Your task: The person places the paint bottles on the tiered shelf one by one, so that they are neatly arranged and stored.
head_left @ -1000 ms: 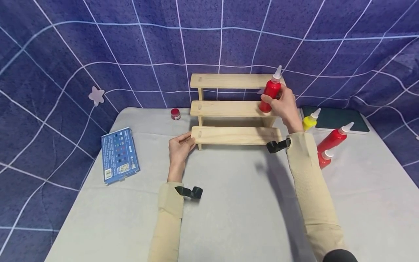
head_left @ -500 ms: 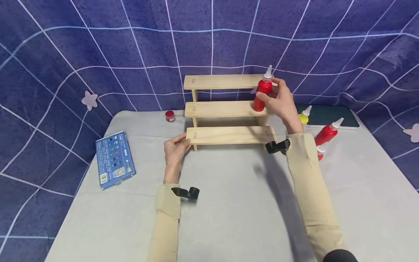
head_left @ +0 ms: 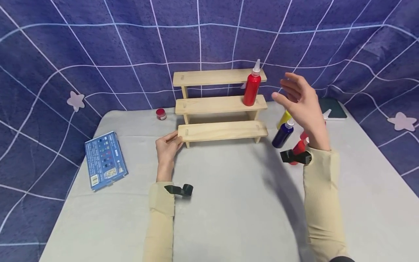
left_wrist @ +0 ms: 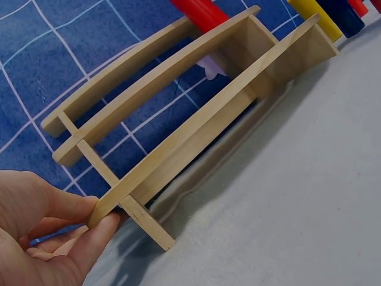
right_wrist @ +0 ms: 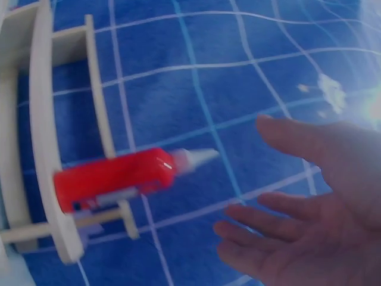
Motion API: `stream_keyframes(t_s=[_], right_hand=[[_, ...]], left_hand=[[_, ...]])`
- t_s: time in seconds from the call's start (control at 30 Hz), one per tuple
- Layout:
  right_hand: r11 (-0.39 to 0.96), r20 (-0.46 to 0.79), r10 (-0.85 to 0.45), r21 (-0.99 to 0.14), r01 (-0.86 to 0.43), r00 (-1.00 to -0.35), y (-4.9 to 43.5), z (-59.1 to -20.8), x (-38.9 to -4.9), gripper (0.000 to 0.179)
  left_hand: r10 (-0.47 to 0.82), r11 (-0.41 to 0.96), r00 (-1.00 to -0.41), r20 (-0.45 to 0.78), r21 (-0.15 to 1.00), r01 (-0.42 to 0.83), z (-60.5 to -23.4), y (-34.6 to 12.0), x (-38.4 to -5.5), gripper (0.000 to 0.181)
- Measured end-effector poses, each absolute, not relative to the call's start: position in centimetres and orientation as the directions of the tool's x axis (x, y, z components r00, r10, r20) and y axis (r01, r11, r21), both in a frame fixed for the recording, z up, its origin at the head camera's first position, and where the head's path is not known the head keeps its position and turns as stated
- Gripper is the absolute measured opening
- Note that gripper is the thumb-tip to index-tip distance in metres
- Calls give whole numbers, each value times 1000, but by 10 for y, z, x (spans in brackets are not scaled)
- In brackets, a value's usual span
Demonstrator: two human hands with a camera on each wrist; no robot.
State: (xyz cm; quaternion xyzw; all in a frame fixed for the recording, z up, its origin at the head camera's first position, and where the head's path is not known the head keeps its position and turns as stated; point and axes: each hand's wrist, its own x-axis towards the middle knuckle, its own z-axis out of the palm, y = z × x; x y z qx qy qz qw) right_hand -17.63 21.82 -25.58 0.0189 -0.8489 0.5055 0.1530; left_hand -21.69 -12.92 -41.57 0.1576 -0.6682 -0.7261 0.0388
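A three-tier wooden display shelf (head_left: 222, 131) stands at the back of the table. My left hand (head_left: 167, 149) pinches the left end of its lowest board, thumb on one face and fingers on the other, as the left wrist view shows. On the right end of the middle tier a red squeeze bottle (head_left: 251, 89) with a white pointed cap stands upright. My right hand (head_left: 304, 105) is in the air to the right of the shelf, holding nothing, thumb and fingers spread apart. In the right wrist view a gap separates the hand from the red bottle (right_wrist: 119, 179).
Right of the shelf stand a dark blue bottle (head_left: 283, 135), a yellow bottle (head_left: 283, 120) and red bottles (head_left: 299, 147), partly behind my right arm. A dark green flat item (head_left: 334, 110) lies behind them. A small red jar (head_left: 161, 114) and blue box (head_left: 106, 160) are at left.
My right hand has let go of the red bottle and moved away to the right, leaving it on the middle tier. The left hand keeps its pinch on the shelf. The head view has shifted.
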Motion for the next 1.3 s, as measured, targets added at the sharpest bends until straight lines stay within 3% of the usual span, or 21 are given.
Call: stream_keyframes(t_s=[0.13, 0.27, 0.37, 0.5, 0.8, 1.07, 1.3], right_hand=[[454, 343, 151, -857, -243, -927, 235, -258, -159, 59], [314, 377, 184, -898, -310, -908, 256, -265, -145, 53], [183, 374, 177, -921, -343, -910, 272, -272, -136, 53], [116, 337, 127, -939, -323, -933, 294, -284, -126, 56], [117, 226, -94, -965, -236, -969, 327, -309, -119, 58], [443, -24, -186, -894, -62, -982, 348, -331, -122, 59], [433, -220, -217, -895, 109, -951, 358, -360, -130, 53]], left_hand=[[-269, -118, -947, -178, 982, -151, -415, -130, -217, 36], [-263, -122, -947, -186, 980, -159, -415, -129, -217, 36], [-262, -115, -947, -187, 980, -162, -414, -128, -218, 36], [-261, -105, -947, -187, 981, -164, -413, -127, -218, 36], [-266, -79, -947, -177, 984, -161, -414, -126, -218, 35], [-282, -72, -943, -177, 984, -164, -413, -128, -218, 36], [-279, -65, -943, -182, 983, -171, -413, -125, -219, 36]])
